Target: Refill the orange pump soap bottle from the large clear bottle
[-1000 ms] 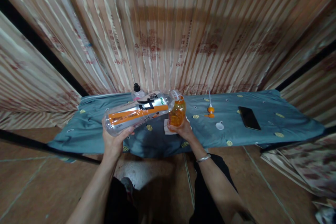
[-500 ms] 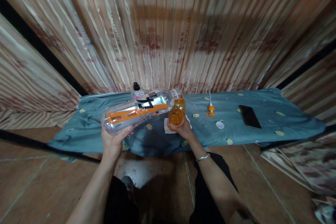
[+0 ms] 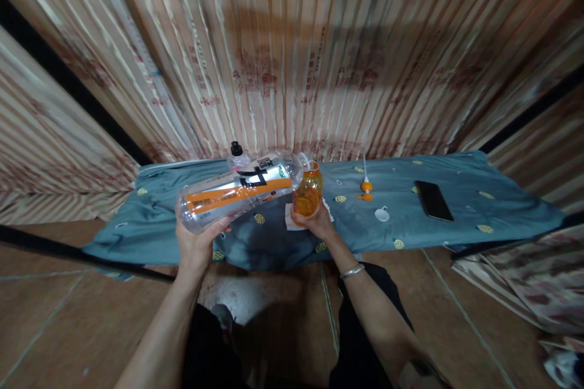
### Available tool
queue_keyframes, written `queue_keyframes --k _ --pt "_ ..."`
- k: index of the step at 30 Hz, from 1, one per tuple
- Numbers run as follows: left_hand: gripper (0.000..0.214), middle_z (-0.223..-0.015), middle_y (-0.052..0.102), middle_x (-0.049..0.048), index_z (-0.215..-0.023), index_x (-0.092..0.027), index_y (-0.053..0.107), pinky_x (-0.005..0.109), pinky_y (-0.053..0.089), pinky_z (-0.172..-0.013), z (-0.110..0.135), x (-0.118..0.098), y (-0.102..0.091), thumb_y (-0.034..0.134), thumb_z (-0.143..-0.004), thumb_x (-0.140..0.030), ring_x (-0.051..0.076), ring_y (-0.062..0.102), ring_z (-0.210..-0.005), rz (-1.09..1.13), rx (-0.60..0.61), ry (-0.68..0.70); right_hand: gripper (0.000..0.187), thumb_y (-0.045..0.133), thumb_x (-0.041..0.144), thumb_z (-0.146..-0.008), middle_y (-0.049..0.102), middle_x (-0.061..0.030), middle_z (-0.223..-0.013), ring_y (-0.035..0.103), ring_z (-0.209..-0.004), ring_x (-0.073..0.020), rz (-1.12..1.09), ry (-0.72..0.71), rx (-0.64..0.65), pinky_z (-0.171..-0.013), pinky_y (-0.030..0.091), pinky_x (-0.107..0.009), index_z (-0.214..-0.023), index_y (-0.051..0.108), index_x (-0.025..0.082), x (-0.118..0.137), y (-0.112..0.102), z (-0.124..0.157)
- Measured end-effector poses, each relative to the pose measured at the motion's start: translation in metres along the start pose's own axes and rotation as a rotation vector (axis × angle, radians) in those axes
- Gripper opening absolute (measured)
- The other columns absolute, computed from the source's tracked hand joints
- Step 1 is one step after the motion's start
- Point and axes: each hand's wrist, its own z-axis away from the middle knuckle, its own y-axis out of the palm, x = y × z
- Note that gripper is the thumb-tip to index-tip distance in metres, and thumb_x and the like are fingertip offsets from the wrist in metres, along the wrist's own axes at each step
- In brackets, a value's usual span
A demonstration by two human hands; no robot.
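My left hand (image 3: 198,243) is closed around the base of a large clear plastic bottle (image 3: 237,191) with a silver and orange label. The bottle is tilted nearly level, its neck pointing right. Its mouth meets the top of a small orange see-through bottle (image 3: 308,191), which stands upright. My right hand (image 3: 317,220) is wrapped round the lower part of that orange bottle. Under it lies a white tissue (image 3: 294,222), partly hidden by the hand. Whether liquid flows between the mouths is too small to tell.
An orange pump top with a clear tube (image 3: 365,188), a small white funnel-like piece (image 3: 382,214) and a black phone (image 3: 433,200) lie on the teal cloth (image 3: 274,249). Behind the large bottle stands a clear bottle with a black cap (image 3: 236,151). Striped curtains (image 3: 292,61) and dark poles surround the cloth.
The large bottle's base has risen very slightly, so it is tipped a little more. Both hands keep their hold, and the other things stay in place.
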Motion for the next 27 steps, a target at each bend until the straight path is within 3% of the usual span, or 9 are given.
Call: queue_keyframes --k 5,11,21,27 --pt "0.077 -0.102 0.090 0.0055 -0.120 -0.022 0.078 0.031 0.062 -0.052 -0.0024 0.0008 0.0011 0.113 -0.057 -0.048 0.026 0.082 -0.073 -0.035 0.019 0.021 0.076 0.100 0.051 -0.065 0.094 -0.0092 -0.123 0.092 -0.114 -0.0385 0.002 -0.002 0.001 -0.108 0.077 -0.056 -0.131 0.068 0.031 0.0004 -0.0014 -0.0004" --pt "0.086 -0.102 0.088 0.0048 -0.132 -0.022 0.077 0.032 0.062 -0.053 -0.0030 0.0025 0.0010 0.111 -0.056 -0.046 0.025 0.079 -0.070 -0.039 0.007 0.010 0.069 0.100 0.048 -0.067 0.094 -0.0086 -0.123 0.093 -0.116 -0.0379 -0.002 0.011 0.017 -0.111 0.078 -0.057 -0.126 0.069 0.031 0.0027 -0.0011 -0.0009" --pt "0.089 -0.099 0.087 0.0045 -0.126 -0.020 0.080 0.030 0.060 -0.052 -0.0017 -0.0032 0.0065 0.114 -0.048 -0.042 0.023 0.076 -0.069 0.015 -0.044 -0.010 0.069 0.100 0.046 -0.066 0.094 -0.0073 -0.124 0.092 -0.117 -0.0363 0.015 0.012 0.000 -0.111 0.078 -0.055 -0.127 0.071 0.031 0.0017 -0.0010 -0.0012" --pt "0.095 -0.107 0.086 0.0058 -0.138 -0.022 0.078 0.032 0.060 -0.056 -0.0020 0.0018 0.0033 0.114 -0.053 -0.046 0.025 0.077 -0.075 -0.028 -0.011 0.024 0.068 0.099 0.047 -0.071 0.094 -0.0072 -0.126 0.092 -0.119 -0.0356 0.072 0.000 0.020 -0.113 0.077 -0.054 -0.131 0.072 0.031 0.0004 -0.0019 -0.0010"
